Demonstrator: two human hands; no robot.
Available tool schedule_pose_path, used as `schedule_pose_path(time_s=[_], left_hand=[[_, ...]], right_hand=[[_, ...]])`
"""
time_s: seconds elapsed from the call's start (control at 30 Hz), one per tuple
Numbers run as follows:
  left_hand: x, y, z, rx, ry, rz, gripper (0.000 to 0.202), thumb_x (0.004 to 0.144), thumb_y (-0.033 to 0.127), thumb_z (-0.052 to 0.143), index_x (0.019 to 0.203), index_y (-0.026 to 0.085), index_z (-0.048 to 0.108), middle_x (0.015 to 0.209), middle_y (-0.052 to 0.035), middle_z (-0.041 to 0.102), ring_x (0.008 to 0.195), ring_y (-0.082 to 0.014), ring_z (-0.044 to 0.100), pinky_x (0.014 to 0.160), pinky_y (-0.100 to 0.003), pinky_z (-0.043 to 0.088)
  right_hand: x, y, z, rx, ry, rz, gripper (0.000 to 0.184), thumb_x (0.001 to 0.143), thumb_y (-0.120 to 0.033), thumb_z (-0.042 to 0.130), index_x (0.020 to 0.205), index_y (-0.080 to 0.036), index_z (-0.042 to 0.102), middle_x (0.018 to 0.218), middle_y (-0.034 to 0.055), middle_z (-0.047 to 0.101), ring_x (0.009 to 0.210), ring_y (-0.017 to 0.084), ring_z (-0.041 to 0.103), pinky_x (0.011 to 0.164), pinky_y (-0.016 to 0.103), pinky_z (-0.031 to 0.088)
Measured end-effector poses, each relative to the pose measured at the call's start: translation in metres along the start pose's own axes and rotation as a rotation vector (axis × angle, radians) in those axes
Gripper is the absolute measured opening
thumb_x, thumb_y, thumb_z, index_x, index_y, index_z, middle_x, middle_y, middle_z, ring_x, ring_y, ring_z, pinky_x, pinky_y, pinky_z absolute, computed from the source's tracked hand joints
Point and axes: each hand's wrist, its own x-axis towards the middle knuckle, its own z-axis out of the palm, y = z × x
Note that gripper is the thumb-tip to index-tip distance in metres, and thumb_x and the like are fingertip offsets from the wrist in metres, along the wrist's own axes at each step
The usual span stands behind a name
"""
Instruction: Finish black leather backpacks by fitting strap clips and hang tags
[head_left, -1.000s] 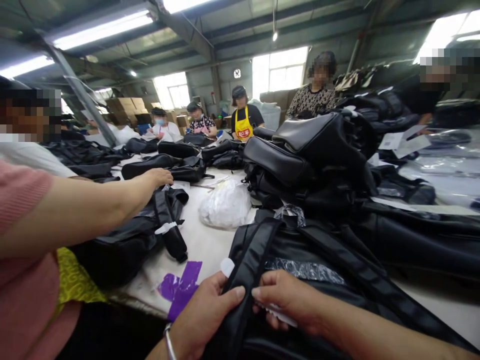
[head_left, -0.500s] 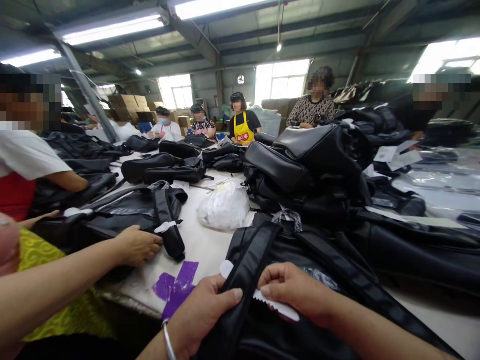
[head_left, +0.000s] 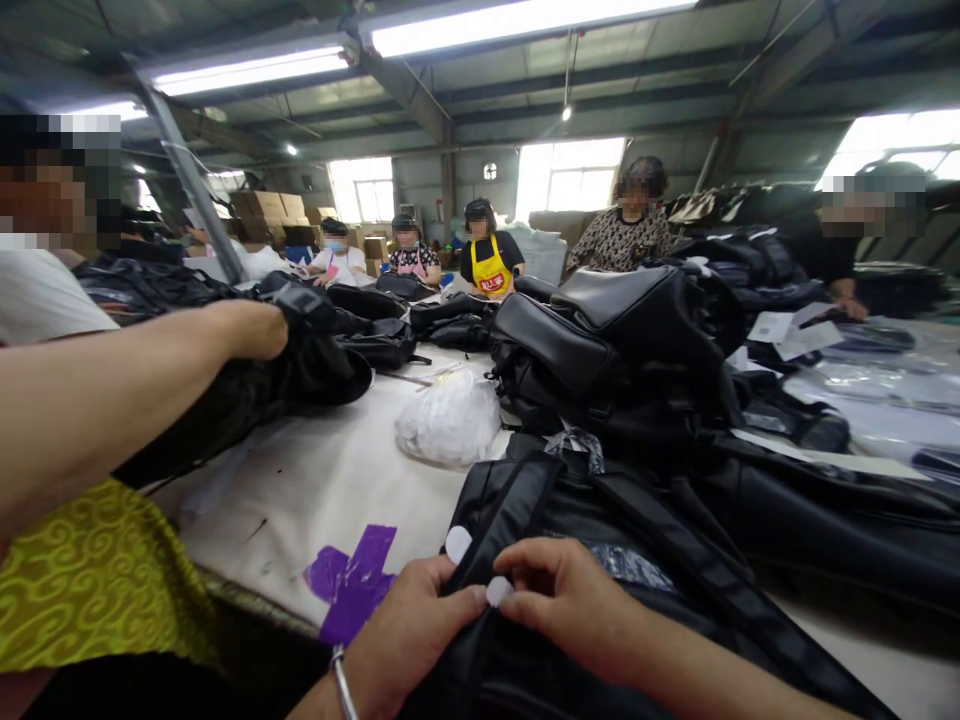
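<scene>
A black backpack [head_left: 555, 520] lies in front of me with its shoulder straps upward. My left hand [head_left: 412, 625] is closed round one shoulder strap [head_left: 517, 510], its thumb on top. Around that strap runs a white strip [head_left: 458, 545]; one rounded end shows left of the strap and another near my left thumb tip. My right hand [head_left: 574, 600] pinches the strip at this second end, on top of the strap. The part of the strip under the strap is hidden.
Purple tape [head_left: 356, 580] sticks to the table [head_left: 292, 510] at left. Beyond the backpack sit a clear bag of white pieces [head_left: 450, 415] and a pile of black bags [head_left: 622, 340]. A co-worker's arm [head_left: 150, 370] reaches in from the left. Several people stand farther back.
My right hand has brought the scalloped white strip across the strap to my left thumb. The co-worker at left has lifted a black backpack and moved it away from the table's near edge.
</scene>
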Motion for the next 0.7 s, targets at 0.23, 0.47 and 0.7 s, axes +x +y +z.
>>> schedule_pose_path(time_s=[0.23, 0.47, 0.7], left_hand=[[-0.002, 0.004, 0.000, 0.205, 0.069, 0.110, 0.028, 0.078, 0.034, 0.066, 0.095, 0.014, 0.074, 0.083, -0.0037, 0.075, 0.085, -0.0261, 0.068, 0.066, -0.025, 0.048], [-0.007, 0.013, 0.006, 0.393, 0.095, 0.166, 0.027, 0.079, 0.027, 0.063, 0.101, 0.016, 0.074, 0.088, -0.0024, 0.076, 0.089, -0.0258, 0.068, 0.070, -0.025, 0.046], [-0.011, 0.017, 0.007, 0.485, 0.070, 0.231, 0.026, 0.084, 0.033, 0.057, 0.097, 0.020, 0.076, 0.085, 0.0003, 0.075, 0.086, -0.0233, 0.067, 0.069, -0.026, 0.044]], right_hand=[[0.005, -0.019, 0.003, -0.332, 0.027, -0.182, 0.009, 0.077, -0.020, 0.061, 0.070, -0.017, 0.067, 0.070, -0.0014, 0.061, 0.067, 0.011, 0.055, 0.059, 0.022, 0.038], [0.028, -0.030, 0.014, -0.091, 0.050, 0.160, 0.018, 0.070, -0.013, 0.060, 0.087, -0.015, 0.067, 0.052, -0.0067, 0.051, 0.044, 0.007, 0.045, 0.041, 0.019, 0.032], [0.038, -0.035, 0.006, 0.078, -0.120, 0.263, 0.042, 0.061, -0.007, 0.057, 0.101, -0.016, 0.069, 0.050, -0.0079, 0.049, 0.039, 0.007, 0.042, 0.038, 0.018, 0.030]])
